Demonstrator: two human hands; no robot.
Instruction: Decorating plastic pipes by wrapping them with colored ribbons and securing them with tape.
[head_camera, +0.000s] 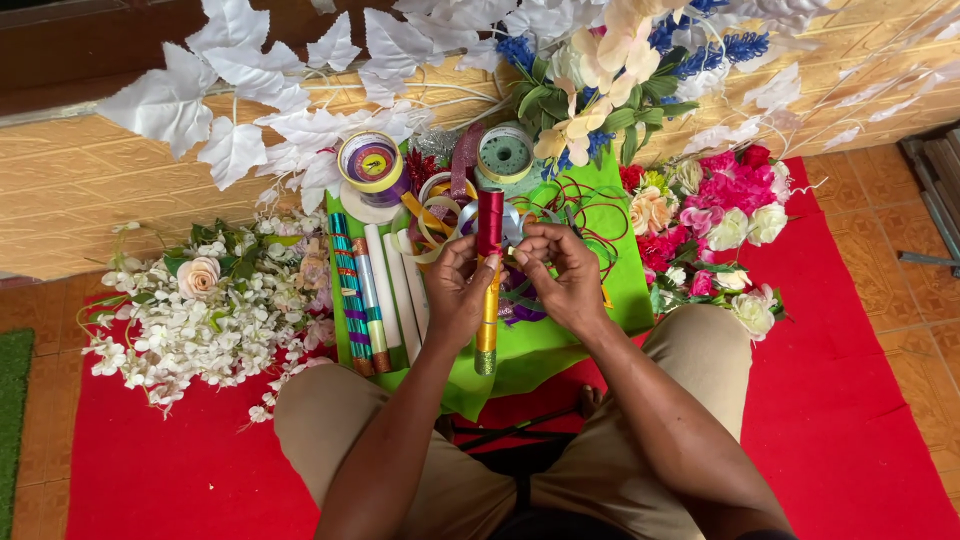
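Red-and-gold ribbon-wrapped stick (489, 262) stands upright over the green cloth (620, 290) at centre, left hand (455, 290) clasped around its middle, right hand (560, 275) at three o'clock pinching its red part, white flowers (200, 320) at nine o'clock.

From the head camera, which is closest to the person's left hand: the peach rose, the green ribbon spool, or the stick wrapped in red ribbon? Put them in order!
Measured from the left hand:
1. Stick wrapped in red ribbon: held in that hand, at the centre.
2. Green ribbon spool: beyond the hands, on the green cloth.
3. Peach rose: far off to the left, among white flowers.
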